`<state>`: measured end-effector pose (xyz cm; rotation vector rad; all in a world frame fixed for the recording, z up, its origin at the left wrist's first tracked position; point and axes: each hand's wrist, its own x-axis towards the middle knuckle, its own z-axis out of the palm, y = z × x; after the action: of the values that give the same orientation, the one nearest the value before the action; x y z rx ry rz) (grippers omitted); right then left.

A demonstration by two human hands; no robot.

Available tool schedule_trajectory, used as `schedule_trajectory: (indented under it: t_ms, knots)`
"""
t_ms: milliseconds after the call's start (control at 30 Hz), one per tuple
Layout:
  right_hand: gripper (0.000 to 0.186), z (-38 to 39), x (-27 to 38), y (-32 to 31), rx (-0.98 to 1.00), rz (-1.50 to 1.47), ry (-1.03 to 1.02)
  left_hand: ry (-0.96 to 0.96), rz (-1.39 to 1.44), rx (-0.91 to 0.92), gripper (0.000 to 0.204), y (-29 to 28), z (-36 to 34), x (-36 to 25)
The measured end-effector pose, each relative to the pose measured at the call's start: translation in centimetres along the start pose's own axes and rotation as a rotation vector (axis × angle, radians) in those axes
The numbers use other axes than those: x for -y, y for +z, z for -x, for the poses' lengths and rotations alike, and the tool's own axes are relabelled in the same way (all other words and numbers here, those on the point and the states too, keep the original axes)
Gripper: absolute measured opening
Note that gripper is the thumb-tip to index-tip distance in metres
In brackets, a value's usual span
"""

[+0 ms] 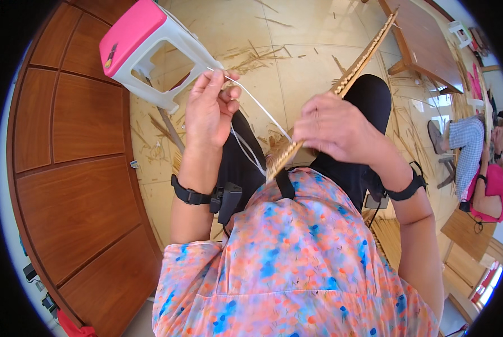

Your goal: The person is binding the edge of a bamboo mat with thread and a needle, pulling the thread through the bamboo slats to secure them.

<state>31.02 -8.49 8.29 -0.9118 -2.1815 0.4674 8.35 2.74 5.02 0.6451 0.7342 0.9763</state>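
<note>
My left hand [207,106] is raised in front of the stool, its thumb and forefinger pinched on a thin white cord [261,108]. The cord runs taut down to the right, to a long, narrow piece of bound straw [366,55] seen nearly edge-on. That piece slants from my waist up past my right knee, with a row of knotted bumps along one edge. Around its lower part my right hand [341,128] is closed, close to where the cord meets it. A slack loop of cord [248,147] hangs over my left thigh.
A stool with a pink seat [134,35] stands at the upper left, a cutter knife [111,56] on it. Loose straw [257,58] litters the tiled floor. Wooden panelling [83,140] borders the left; a brown table [423,42] is far right. Another person [487,188] sits at right.
</note>
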Motion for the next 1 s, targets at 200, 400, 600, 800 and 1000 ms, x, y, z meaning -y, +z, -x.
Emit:
schedule_trajectory:
  t_ms: [200, 400, 600, 800, 1000]
  knots:
    - [0.027, -0.1, -1.1, -0.1, -0.018, 0.057, 0.064, -0.134, 0.185, 0.271, 0.012, 0.4, 0.6, -1.8]
    - [0.026, -0.5, -2.6, 0.4, -0.033, 0.006, 0.008, -0.144, -0.021, 0.210, 0.018, -0.9, 1.8, -5.6]
    - [0.018, -1.3, -2.9, 1.0, -0.005, -0.011, -0.017, -0.053, -0.148, 0.295, 0.017, -2.4, 1.0, -7.4]
    - [0.019, -0.8, -3.8, 1.0, -0.009, -0.068, -0.030, 0.373, -0.157, -0.074, 0.022, -13.9, -0.5, -21.3]
    - [0.018, -1.0, -3.2, 0.9, -0.017, -0.074, -0.035, 0.890, -1.377, -0.591, 0.022, -25.8, 14.0, -29.8]
